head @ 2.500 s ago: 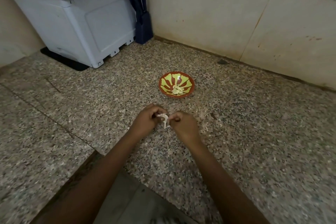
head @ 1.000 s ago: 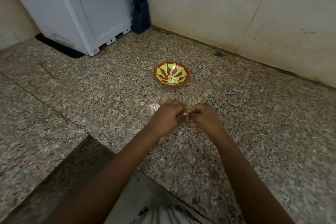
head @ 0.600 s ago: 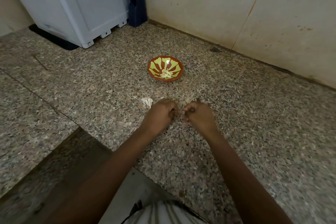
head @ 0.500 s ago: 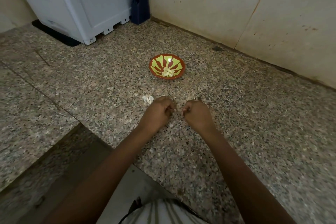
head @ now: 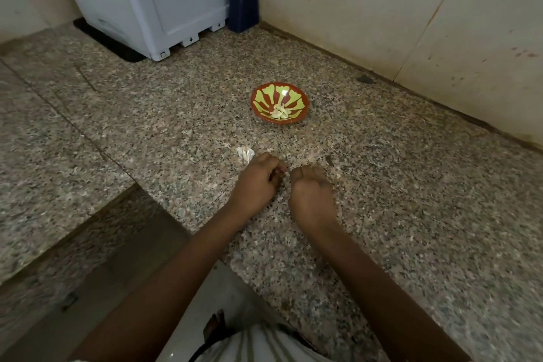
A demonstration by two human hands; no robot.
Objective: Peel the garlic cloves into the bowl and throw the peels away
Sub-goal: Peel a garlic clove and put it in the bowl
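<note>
A red bowl with a yellow-green pattern [head: 256, 97] stands on the granite counter and holds several peeled garlic cloves [head: 279, 112]. A small heap of white garlic peel [head: 245, 153] lies on the counter, just left of my left hand [head: 258, 181]. That hand's fingers are curled, and thumb and fingertips pinch a small garlic clove that barely shows. My right hand [head: 312, 192] is a short gap to its right. It is knuckles up with the fingers curled under, so whatever it holds is hidden.
A white appliance [head: 152, 0] on a black mat stands at the back left. A dark knife block [head: 243, 6] sits beside it in the corner. Tiled wall [head: 382, 9] runs along the back and right. The counter edge [head: 164, 209] steps down near my left forearm.
The peel that was between my hands now lies on the counter to the left. My hands, which pinched one small piece together, have drawn a little apart.
</note>
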